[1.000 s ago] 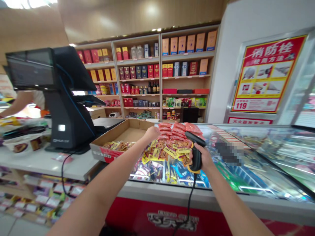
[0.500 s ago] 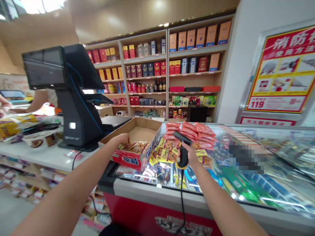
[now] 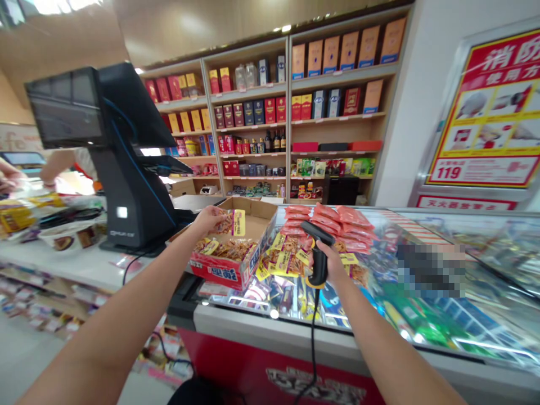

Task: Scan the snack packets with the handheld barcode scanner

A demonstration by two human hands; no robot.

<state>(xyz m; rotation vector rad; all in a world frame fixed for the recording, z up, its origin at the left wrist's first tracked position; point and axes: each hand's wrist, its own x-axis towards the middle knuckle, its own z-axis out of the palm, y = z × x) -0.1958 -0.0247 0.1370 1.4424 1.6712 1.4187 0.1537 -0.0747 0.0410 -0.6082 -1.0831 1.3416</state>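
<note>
My left hand (image 3: pixel 208 218) is closed on the edge of a snack packet (image 3: pixel 233 221) with a yellow label, held up over an open cardboard box (image 3: pixel 223 275). Inside the box's near end lie more snack packets (image 3: pixel 234 249) of the same look. My right hand (image 3: pixel 329 260) grips the handle of a black and yellow barcode scanner (image 3: pixel 319 261), its head pointing up and left and its cable hanging down. Just beyond the scanner, yellow-labelled packets (image 3: pixel 283 261) lie loose on the glass top, with stacked red packets (image 3: pixel 356 228) behind them.
The glass-topped freezer (image 3: pixel 270 318) runs along my front, goods showing inside. To the left, a dark checkout terminal (image 3: pixel 130 163) stands on a white counter (image 3: pixel 97 267). Another person's arm (image 3: pixel 59 167) shows behind it. Shelves of boxed goods (image 3: pixel 253 115) line the back wall.
My left hand has risen out of the box, lifting a snack packet. My right hand still holds the scanner in nearly the same place. The view has shifted slightly.
</note>
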